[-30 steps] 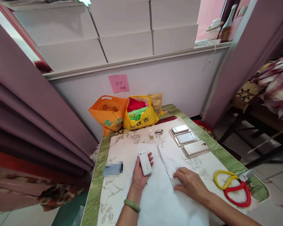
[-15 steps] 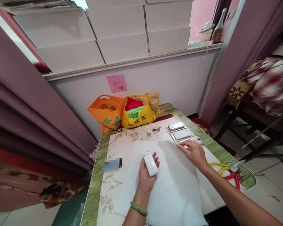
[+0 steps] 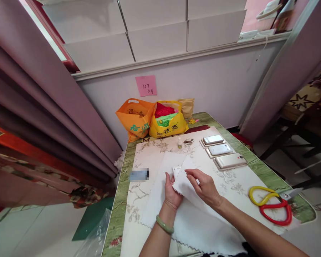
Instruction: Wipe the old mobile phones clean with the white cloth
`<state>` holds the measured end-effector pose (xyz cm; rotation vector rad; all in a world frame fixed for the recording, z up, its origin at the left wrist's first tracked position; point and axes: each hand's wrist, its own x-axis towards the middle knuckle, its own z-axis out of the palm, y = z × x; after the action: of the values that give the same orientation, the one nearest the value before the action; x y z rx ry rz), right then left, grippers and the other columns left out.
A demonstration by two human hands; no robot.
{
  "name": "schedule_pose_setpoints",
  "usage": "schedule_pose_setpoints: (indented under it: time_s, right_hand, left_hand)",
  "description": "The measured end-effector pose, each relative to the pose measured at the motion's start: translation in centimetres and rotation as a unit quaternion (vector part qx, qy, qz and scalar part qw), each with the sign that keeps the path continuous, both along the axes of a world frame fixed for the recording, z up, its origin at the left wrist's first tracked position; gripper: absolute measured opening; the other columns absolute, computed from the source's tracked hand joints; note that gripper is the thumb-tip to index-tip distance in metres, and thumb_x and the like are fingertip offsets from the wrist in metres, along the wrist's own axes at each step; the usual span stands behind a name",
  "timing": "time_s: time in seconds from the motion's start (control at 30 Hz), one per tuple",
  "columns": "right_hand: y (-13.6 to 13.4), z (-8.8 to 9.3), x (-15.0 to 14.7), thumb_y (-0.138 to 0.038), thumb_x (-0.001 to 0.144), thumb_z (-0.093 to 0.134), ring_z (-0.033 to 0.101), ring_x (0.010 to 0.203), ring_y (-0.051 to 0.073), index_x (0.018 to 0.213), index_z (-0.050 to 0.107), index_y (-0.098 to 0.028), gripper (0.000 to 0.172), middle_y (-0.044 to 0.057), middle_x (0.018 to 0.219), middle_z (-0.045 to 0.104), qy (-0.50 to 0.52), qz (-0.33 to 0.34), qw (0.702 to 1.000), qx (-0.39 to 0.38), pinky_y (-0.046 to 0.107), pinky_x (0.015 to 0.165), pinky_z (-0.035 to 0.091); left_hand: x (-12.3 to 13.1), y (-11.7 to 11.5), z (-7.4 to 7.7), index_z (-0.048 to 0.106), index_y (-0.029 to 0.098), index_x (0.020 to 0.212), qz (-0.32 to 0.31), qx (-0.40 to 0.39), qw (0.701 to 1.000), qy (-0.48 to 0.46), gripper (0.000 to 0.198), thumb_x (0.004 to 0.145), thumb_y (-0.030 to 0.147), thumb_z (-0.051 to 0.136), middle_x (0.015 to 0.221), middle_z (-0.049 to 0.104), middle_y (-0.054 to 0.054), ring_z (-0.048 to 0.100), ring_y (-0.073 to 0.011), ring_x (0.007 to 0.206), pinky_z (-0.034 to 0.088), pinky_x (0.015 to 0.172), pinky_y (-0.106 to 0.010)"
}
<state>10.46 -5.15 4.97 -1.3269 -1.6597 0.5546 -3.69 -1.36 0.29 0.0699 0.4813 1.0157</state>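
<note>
My left hand [image 3: 172,191] grips a small white phone [image 3: 176,169] of which only the top corner shows. A large white cloth [image 3: 187,217] covers the rest of it. My right hand [image 3: 204,185] presses a folded-over part of that cloth against the phone, fingers curled on the fabric. Both hands are over the middle of the table [image 3: 123,200], above its flower-print mat. A green bangle [image 3: 164,225] sits on my left wrist.
Three phones [image 3: 222,153] lie in a row at the back right. Red and yellow scissors [image 3: 273,206] lie at the right edge. A small bottle [image 3: 179,142], glasses [image 3: 188,141], an orange bag [image 3: 136,119] and a yellow bag [image 3: 168,123] stand at the back.
My right hand drew the cloth over the phone in my left hand, covering most of it. The camera view shifted left, and the hands came together.
</note>
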Motion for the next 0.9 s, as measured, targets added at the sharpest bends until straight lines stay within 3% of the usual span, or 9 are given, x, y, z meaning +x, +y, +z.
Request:
schedule_pose_setpoints:
  time_s: [0.1,0.23,0.4,0.5,0.6,0.67,0.8,0.9]
  right_hand:
    - [-1.1,-1.2,1.6,-0.031,0.096,0.045,0.057,0.115,0.023,0.128,0.057,-0.021,0.035,0.010,0.125,0.063,-0.174,0.100,0.974,0.105,0.042,0.100,0.043]
    - [-1.6,-2.9,1.9,-0.048,0.096,0.044,0.037,0.136,0.026,0.149,0.028,-0.018,0.063,0.011,0.147,0.043,-0.304,0.240,0.916,0.105,0.051,0.115,0.020]
    - [1.7,-3.6,0.2,-0.061,0.094,0.035,0.031,0.140,0.026,0.153,0.010,-0.022,0.075,0.010,0.153,0.031,-0.331,0.208,0.917,0.076,0.055,0.116,0.003]
    - [3.5,-3.8,-0.3,-0.061,0.095,0.032,0.028,0.141,0.027,0.153,0.008,-0.023,0.073,0.010,0.154,0.029,-0.340,0.168,0.923,0.063,0.057,0.115,0.000]
    - [2.9,-3.9,0.0,-0.064,0.093,0.032,0.024,0.142,0.028,0.153,0.005,-0.018,0.080,0.014,0.154,0.025,-0.342,0.145,0.927,0.052,0.058,0.114,-0.004]
    - [1.1,-3.9,0.5,-0.066,0.091,0.034,0.023,0.143,0.029,0.153,0.003,-0.016,0.085,0.015,0.155,0.023,-0.338,0.165,0.925,0.050,0.057,0.114,-0.006]
    - [-2.2,-3.3,1.5,-0.071,0.088,0.036,0.025,0.142,0.029,0.153,0.004,-0.017,0.090,0.013,0.154,0.028,-0.325,0.270,0.905,0.047,0.057,0.114,-0.007]
    - [-1.6,-3.0,1.4,-0.069,0.090,0.034,0.024,0.142,0.026,0.152,0.005,-0.020,0.084,0.010,0.153,0.030,-0.320,0.309,0.894,0.049,0.057,0.114,-0.011]
  left_hand:
    - [-0.2,0.0,0.1,0.061,0.011,0.123,-0.007,-0.012,1.000,0.010,0.060,0.085,0.057,0.052,0.108,0.070,-0.017,0.064,-0.0310,0.105,0.043,0.098,-0.046]
    - [0.0,0.3,0.1,0.063,0.014,0.119,0.007,-0.028,0.999,0.016,0.057,0.084,0.058,0.054,0.111,0.070,-0.015,0.064,-0.0291,0.106,0.044,0.100,-0.044]
    - [0.3,0.3,0.2,0.068,0.014,0.104,0.008,-0.050,0.999,0.018,0.048,0.085,0.056,0.055,0.103,0.071,-0.011,0.063,-0.0261,0.108,0.043,0.102,-0.039]
    - [0.5,0.2,0.5,0.064,0.018,0.114,-0.006,-0.024,0.999,0.020,0.051,0.087,0.058,0.049,0.121,0.065,-0.011,0.056,-0.0281,0.120,0.041,0.104,-0.043]
    - [0.5,0.1,0.8,0.061,0.019,0.120,-0.009,-0.004,1.000,0.013,0.055,0.087,0.060,0.046,0.130,0.060,-0.010,0.051,-0.0283,0.125,0.040,0.105,-0.043]
    - [0.5,0.0,0.8,0.063,0.018,0.117,-0.003,-0.014,1.000,0.015,0.056,0.086,0.062,0.047,0.124,0.064,-0.011,0.054,-0.0286,0.123,0.039,0.105,-0.043]
    - [0.3,0.2,0.6,0.064,0.016,0.114,0.006,-0.053,0.997,0.052,0.060,0.081,0.065,0.052,0.107,0.071,-0.013,0.062,-0.0297,0.110,0.041,0.103,-0.046]
    - [0.2,0.5,0.4,0.065,0.013,0.111,0.006,-0.067,0.996,0.065,0.063,0.080,0.066,0.054,0.100,0.072,-0.014,0.066,-0.0293,0.102,0.043,0.100,-0.045]
